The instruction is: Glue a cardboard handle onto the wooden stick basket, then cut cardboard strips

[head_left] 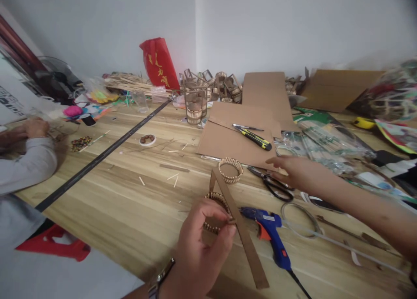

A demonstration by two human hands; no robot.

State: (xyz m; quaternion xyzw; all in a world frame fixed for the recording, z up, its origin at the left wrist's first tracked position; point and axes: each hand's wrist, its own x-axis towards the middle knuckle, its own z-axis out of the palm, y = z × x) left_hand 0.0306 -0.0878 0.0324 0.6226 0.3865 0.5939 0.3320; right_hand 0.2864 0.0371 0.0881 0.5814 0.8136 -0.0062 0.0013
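My left hand (203, 242), a watch on its wrist, is closed in a pinch on a small round basket (216, 197) with beaded-looking rims. A long flat brown strip (244, 234), folded at its top, slants past the basket; the fingertips partly hide where the two meet. My right hand (286, 171) is stretched out over the black-handled scissors (278, 189), fingers extended and apart. Whether it touches them I cannot tell. A blue hot glue gun (270, 225) with an orange trigger lies right of the strip. A second small ring (230, 170) sits beyond the basket.
A yellow-black utility knife (254, 137) lies on cardboard (224, 140). Finished little baskets (194, 114) stand farther back. A black strip (107, 153) crosses the table. At the left is another person's sleeve (29, 164). Plastic packets (329, 142) and a wire coil (301, 220) lie at right.
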